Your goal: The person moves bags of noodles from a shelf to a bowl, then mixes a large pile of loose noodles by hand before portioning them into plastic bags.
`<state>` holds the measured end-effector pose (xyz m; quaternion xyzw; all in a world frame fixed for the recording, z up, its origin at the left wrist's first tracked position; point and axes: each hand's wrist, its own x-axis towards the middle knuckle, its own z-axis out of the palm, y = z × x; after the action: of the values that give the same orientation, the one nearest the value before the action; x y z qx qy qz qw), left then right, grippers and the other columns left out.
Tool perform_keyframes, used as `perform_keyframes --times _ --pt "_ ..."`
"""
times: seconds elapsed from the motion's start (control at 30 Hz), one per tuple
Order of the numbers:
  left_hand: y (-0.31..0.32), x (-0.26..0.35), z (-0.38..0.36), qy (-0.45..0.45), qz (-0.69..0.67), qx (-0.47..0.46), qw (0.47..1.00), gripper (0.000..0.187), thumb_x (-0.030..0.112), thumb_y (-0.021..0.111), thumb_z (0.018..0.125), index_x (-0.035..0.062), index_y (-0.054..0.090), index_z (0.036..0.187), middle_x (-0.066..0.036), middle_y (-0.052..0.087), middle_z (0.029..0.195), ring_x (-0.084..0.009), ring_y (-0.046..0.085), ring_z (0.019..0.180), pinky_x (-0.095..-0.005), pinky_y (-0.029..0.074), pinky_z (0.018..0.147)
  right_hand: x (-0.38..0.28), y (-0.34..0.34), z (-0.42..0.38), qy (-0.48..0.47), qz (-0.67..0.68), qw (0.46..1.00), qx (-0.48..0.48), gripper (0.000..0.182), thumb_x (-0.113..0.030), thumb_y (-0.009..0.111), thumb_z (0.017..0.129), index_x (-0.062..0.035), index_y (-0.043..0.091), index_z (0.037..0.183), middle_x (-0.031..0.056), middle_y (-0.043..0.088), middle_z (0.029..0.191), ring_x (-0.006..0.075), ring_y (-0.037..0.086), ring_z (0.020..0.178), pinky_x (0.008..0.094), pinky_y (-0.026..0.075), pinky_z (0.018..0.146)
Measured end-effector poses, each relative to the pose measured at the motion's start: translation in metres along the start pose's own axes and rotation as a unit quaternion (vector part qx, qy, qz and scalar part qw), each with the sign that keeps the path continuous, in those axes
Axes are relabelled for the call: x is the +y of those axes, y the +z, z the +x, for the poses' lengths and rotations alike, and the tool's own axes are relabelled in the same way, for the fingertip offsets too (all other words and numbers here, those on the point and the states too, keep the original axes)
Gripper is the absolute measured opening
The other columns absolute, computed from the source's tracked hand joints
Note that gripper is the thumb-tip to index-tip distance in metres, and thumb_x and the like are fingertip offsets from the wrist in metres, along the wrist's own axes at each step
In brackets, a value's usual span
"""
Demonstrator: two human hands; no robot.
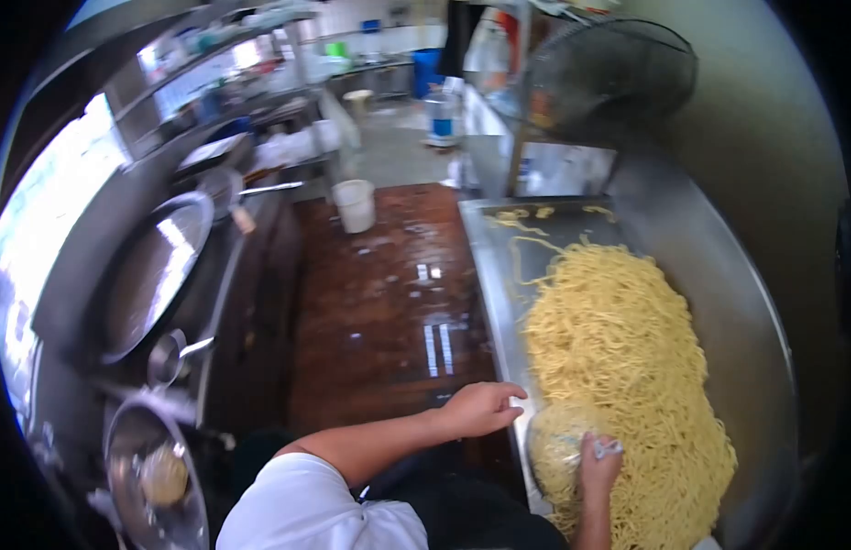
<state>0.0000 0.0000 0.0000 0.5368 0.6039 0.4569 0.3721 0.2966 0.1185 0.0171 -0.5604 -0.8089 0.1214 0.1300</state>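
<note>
A large heap of yellow noodles (pixel 627 339) fills much of a metal trough (pixel 755 367) on the right. On the heap's near left side lies a clear plastic bag of noodles (pixel 555 445). My right hand (pixel 599 466) is closed around the gathered top of this bag, with a bit of plastic poking out of the fist. Over the trough's left rim, my left hand (pixel 480 410) has its thumb and fingers apart and slightly bent. Nothing shows in it, and it appears apart from the bag.
A wide wok (pixel 159 275), a ladle-like strainer (pixel 167 357) and a metal pan (pixel 155 440) holding a pale round lump line the left counter. A white bucket (pixel 354 205) stands on the wet brown floor (pixel 379 312). A fan (pixel 613 78) hangs beyond the trough.
</note>
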Motion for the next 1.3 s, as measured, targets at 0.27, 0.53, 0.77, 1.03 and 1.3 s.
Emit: perform_keyframes --times 0.27,0.53,0.77,1.03,1.3 --pt "-0.069 -0.015 -0.249 -0.140 0.145 0.076 0.976 0.040 0.036 0.063 0.091 0.0119 0.061 0.122 -0.009 0.066 0.079 -0.0247 0.065 0.072 -0.0383 0.050 0.064 -0.053 0.163 0.004 0.030 0.440 0.898 -0.006 0.025 -0.022 0.067 0.090 -0.0034 0.056 0.076 0.0026 0.058 0.072 0.0144 0.050 0.065 0.0327 0.041 0.060" --pt "-0.038 -0.025 -0.358 -0.178 -0.189 0.204 0.944 0.081 0.046 0.067 0.090 -0.0017 0.031 0.145 -0.012 0.064 0.103 -0.0166 0.061 0.090 -0.0299 0.050 0.078 -0.146 0.119 -0.040 -0.150 0.416 0.883 -0.157 0.025 -0.018 0.064 0.090 -0.0124 0.046 0.075 -0.0035 0.044 0.072 0.0087 0.041 0.068 0.0281 0.035 0.063" --pt "0.009 -0.023 -0.431 0.028 -0.410 0.294 0.863 0.094 0.042 0.072 0.086 0.0001 0.016 0.150 -0.015 0.042 0.145 -0.0232 0.048 0.127 -0.0391 0.045 0.100 -0.294 0.085 -0.220 -0.242 0.448 0.790 -0.341 0.025 -0.012 0.066 0.086 -0.0144 0.045 0.072 -0.0070 0.041 0.069 0.0056 0.037 0.067 0.0234 0.028 0.060" --pt "0.011 0.014 -0.617 0.029 -0.594 0.382 0.707 0.077 0.026 0.073 0.085 0.0084 0.030 0.146 -0.007 0.052 0.137 -0.0196 0.052 0.124 -0.0374 0.043 0.104 -0.374 0.072 -0.403 -0.273 0.455 0.684 -0.501 0.018 -0.009 0.069 0.084 -0.0103 0.052 0.078 -0.0073 0.048 0.070 0.0034 0.043 0.065 0.0201 0.032 0.058" --pt "0.001 -0.018 -0.699 0.187 -0.682 0.394 0.587 0.076 0.048 0.067 0.086 0.0080 0.040 0.144 -0.010 0.049 0.144 -0.0238 0.047 0.131 -0.0417 0.034 0.113 -0.434 0.029 -0.489 -0.369 0.435 0.551 -0.609 0.023 -0.008 0.068 0.084 0.0016 0.064 0.105 0.0043 0.064 0.098 0.0115 0.059 0.087 0.0237 0.046 0.079"
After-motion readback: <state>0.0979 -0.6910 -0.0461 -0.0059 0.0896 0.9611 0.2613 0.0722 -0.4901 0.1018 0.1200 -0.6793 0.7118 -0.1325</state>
